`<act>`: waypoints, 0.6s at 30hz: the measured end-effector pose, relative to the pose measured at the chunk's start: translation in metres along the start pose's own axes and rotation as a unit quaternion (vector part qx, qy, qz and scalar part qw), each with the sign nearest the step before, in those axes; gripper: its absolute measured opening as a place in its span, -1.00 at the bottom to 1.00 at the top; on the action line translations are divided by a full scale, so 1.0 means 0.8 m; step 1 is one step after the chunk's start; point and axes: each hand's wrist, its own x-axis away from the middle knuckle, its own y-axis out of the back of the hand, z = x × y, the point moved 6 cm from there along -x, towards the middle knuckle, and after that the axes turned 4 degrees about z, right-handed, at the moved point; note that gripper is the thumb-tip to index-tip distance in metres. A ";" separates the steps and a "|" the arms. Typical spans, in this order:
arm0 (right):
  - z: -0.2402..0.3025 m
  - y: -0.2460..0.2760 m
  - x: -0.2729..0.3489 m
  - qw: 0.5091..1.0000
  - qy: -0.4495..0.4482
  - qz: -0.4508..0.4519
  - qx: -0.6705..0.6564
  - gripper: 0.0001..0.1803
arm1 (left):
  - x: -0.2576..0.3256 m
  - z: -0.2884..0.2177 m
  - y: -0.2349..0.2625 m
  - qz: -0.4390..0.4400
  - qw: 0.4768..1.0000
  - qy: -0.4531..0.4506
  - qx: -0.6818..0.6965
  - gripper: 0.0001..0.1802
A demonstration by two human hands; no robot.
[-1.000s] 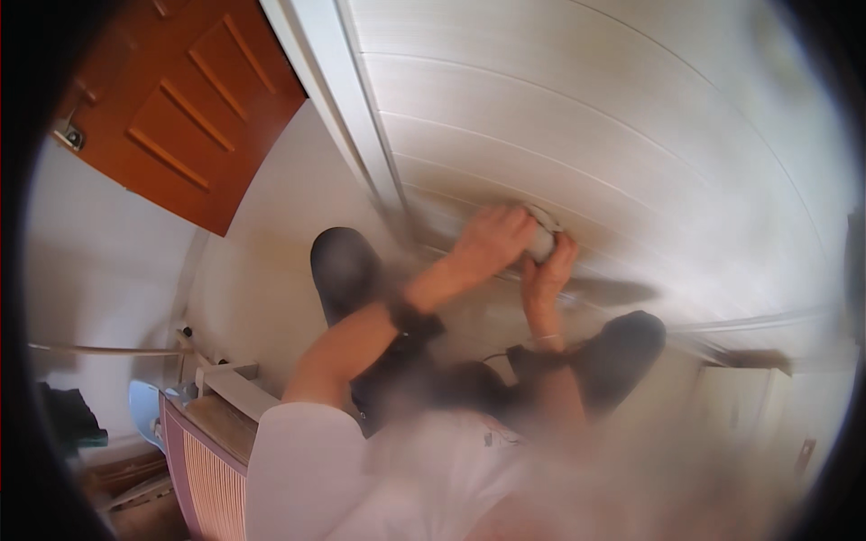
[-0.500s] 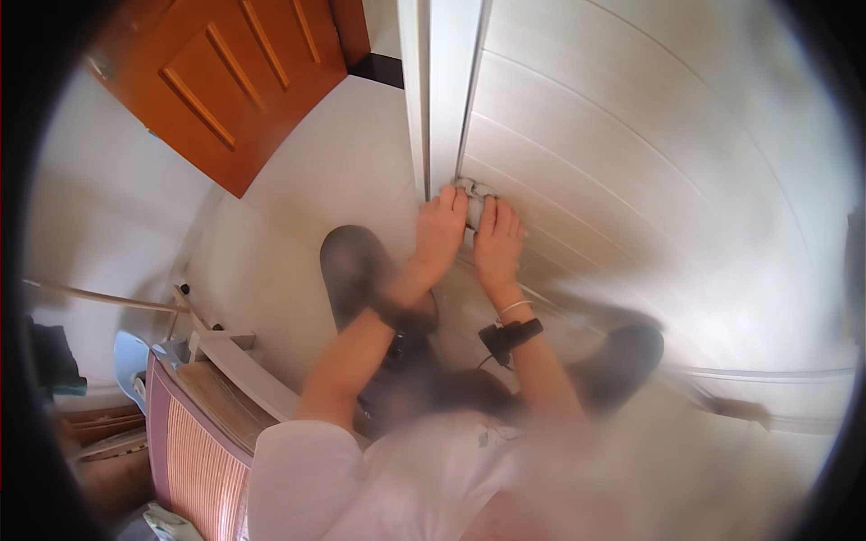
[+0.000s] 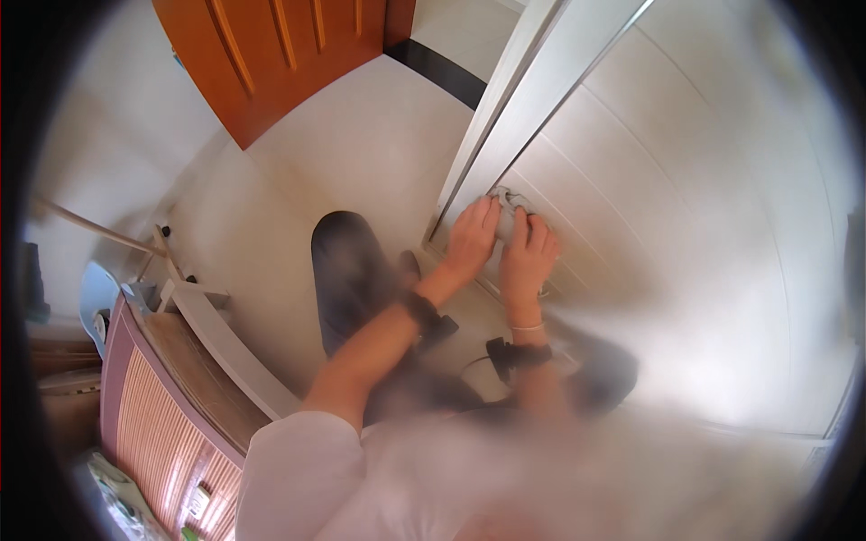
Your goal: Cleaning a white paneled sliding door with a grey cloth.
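A crumpled grey-white cloth [image 3: 511, 215] is pressed against the lower part of a white grooved panel [image 3: 649, 207], close to its upright metal-edged frame [image 3: 505, 135]. My left hand [image 3: 475, 236] grips the cloth from the left, its fingers bent over that side. On the other side my right hand [image 3: 529, 257] holds the same cloth, with fingers curled on top of it. The two hands are side by side, and their palms are hidden. Dark bands with small black boxes circle both wrists.
An orange wooden door [image 3: 289, 63] stands at the upper left, beside a black threshold strip [image 3: 437, 72]. To the left lie a slatted, purple-edged panel [image 3: 171, 424], a light blue plastic piece [image 3: 97, 298] and a thin wooden rod [image 3: 99, 225]. My bent knees flank my arms.
The view has turned, so the panel frame now leans to the right. Both hands and the cloth appear farther right in the picture, still close against the panel beside its frame.
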 end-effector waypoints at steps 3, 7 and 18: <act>0.002 -0.025 0.020 0.998 -0.005 0.055 0.000 -0.43 | 0.028 0.012 -0.010 0.023 0.998 0.057 0.001 -0.43; -0.001 -0.025 0.020 0.995 0.010 0.095 -0.027 -0.42 | 0.037 0.016 -0.020 0.101 0.985 0.124 0.070 -0.38; -0.003 -0.031 0.014 0.995 0.030 0.099 0.000 -0.35 | 0.028 0.018 -0.011 -0.006 0.994 0.091 0.057 -0.41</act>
